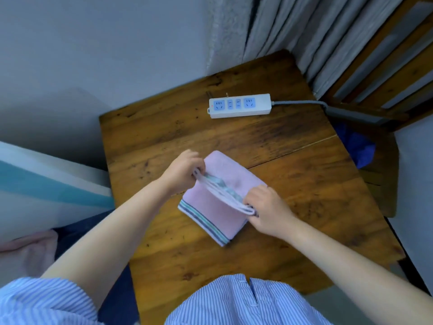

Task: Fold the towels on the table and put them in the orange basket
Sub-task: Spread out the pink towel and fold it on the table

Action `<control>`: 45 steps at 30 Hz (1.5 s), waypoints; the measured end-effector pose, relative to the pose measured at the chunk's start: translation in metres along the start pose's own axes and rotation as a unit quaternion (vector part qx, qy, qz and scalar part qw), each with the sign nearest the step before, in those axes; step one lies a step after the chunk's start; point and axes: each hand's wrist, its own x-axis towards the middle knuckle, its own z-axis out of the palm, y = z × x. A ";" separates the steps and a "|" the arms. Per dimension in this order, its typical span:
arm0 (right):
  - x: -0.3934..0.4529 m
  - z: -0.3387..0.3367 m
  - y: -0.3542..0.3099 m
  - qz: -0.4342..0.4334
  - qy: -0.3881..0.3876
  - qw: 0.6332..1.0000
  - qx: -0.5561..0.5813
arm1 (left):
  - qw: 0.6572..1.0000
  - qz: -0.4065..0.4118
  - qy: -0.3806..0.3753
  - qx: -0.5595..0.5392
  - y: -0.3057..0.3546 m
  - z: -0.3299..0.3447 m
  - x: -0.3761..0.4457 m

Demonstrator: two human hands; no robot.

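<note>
Wooden worktop (293, 207) fills your view, and near its middle lies the pink towel (210, 207), partly folded, striped border toward you. Your left hand (185, 170) pinches the lifted edge at the towel's far-left corner; your right hand (264, 207) pinches the same edge at the near-right, so the hem stretches between them above the lower layer. Both forearms reach in bare from striped sleeves. Farther back sits a white power strip (239, 106), beside grey curtains (304, 38).
</note>
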 end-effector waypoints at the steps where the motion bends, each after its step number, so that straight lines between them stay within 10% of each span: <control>1: -0.005 0.008 -0.007 -0.017 -0.009 1.000 -0.005 | 1.000 0.001 -0.007 0.013 -0.004 0.007 -0.013; 21: -0.039 0.114 -0.055 -0.070 -0.073 0.981 -0.166 | 0.982 -0.035 -0.014 0.183 -0.039 0.075 -0.098; 32: -0.017 0.061 -0.028 -0.010 0.023 0.997 -0.074 | 0.945 -0.297 0.133 -0.013 0.007 0.099 -0.118; 40: 0.084 0.069 -0.015 -0.087 -0.194 0.946 -0.245 | 0.898 -0.438 0.024 -0.014 0.056 0.119 -0.072; 45: 0.090 0.086 0.005 -0.095 -0.177 0.956 -0.214 | 0.878 -0.478 0.017 -0.019 0.046 0.149 -0.063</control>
